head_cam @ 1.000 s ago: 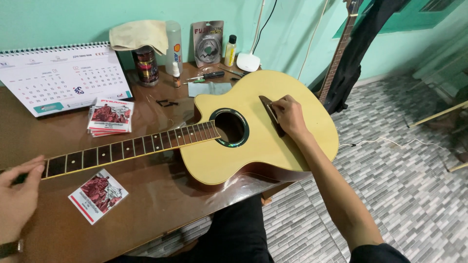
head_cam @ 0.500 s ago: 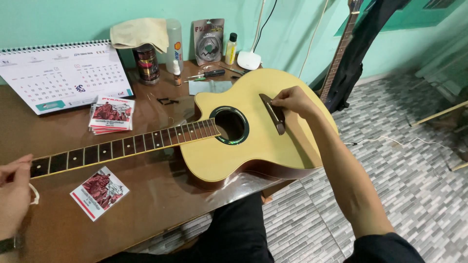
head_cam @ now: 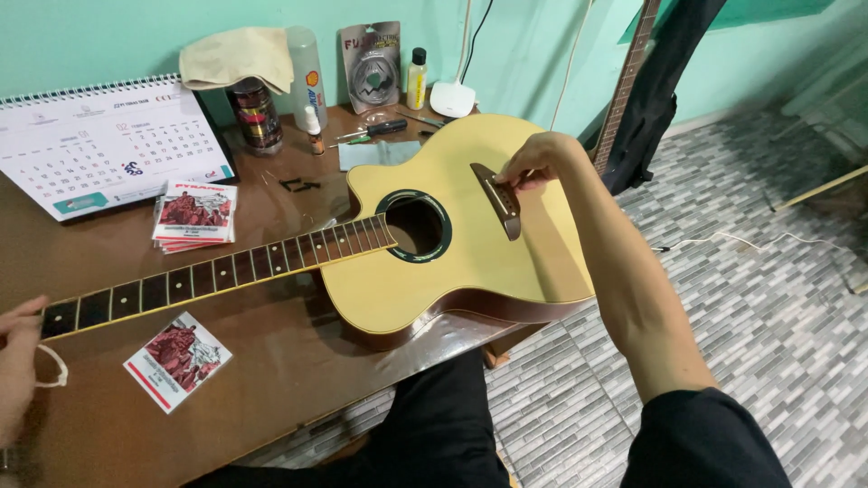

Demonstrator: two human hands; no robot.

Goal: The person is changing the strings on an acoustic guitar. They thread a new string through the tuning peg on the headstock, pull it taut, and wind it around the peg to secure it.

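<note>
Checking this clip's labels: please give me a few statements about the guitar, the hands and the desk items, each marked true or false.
1. The right hand is at the guitar's bridge. True.
2. The acoustic guitar stands upright on the floor. False: it lies flat on the brown table.
3. The left hand is near the far end of the neck. True.
4. The desk calendar lies on the guitar's body. False: it stands behind the neck, by the wall.
</note>
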